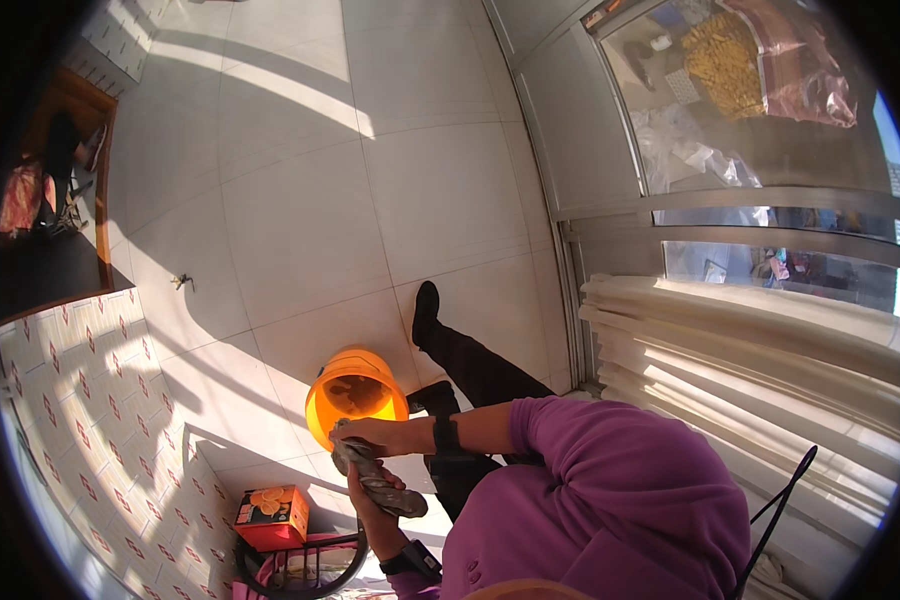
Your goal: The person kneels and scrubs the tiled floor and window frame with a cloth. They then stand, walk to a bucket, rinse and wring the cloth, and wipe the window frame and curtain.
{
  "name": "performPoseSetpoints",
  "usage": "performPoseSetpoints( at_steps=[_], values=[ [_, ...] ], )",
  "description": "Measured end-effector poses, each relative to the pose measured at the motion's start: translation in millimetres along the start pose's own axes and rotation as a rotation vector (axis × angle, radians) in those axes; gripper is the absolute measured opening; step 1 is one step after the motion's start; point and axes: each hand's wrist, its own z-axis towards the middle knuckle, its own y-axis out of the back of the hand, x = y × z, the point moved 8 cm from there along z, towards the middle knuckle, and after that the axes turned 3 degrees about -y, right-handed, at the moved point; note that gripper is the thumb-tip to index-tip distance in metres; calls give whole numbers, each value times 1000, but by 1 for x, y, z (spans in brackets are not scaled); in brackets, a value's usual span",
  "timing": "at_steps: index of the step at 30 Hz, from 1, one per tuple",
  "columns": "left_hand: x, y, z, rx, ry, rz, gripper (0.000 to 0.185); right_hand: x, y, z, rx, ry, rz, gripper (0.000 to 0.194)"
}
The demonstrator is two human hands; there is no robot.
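A crumpled, twisted grey cloth (397,498) is held in both my hands, just beside the rim of a yellow-orange plastic bucket (328,420). My right hand (369,433) grips the cloth's upper end, partly over the bucket's near edge. Lower down, my left hand (369,491) has its fingers wrapped around the cloth's middle, and the cloth's rounded end sticks out past it. Brownish liquid (354,395) shows inside the bucket, which stands on the tiled floor. Black straps are on both wrists. Part of the bucket's near side is hidden by my right hand and the cloth.
An orange carton (276,516) with printed fruit rests by a black round frame (304,592). My black shoe (426,307) is near the bucket. A patterned wall stands left, pale curtains (682,322) and a sliding glass door right. A small object (183,281) lies on the floor.
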Motion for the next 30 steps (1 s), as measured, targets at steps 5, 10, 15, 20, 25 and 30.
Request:
performPoseSetpoints(
  at_steps=[5,10,15,20,25,30],
  values=[
    [-24,-127,29,162,-33,247,53,119,23,-63,-254,183,-125,31],
    [-69,-257,26,422,-365,639,41,229,44,-127,-296,465,152,25],
    [-108,-350,35,420,-449,742,51,310,42,-222,-324,772,358,27],
    [-111,-442,34,573,-589,1036,44,347,10,-307,-282,1020,214,29],
    [-118,-519,27,679,-425,906,40,360,0,-414,-620,1350,125,42],
    [-132,-594,9,757,-212,806,36,339,-38,-500,-601,1642,129,44]
  ],
)
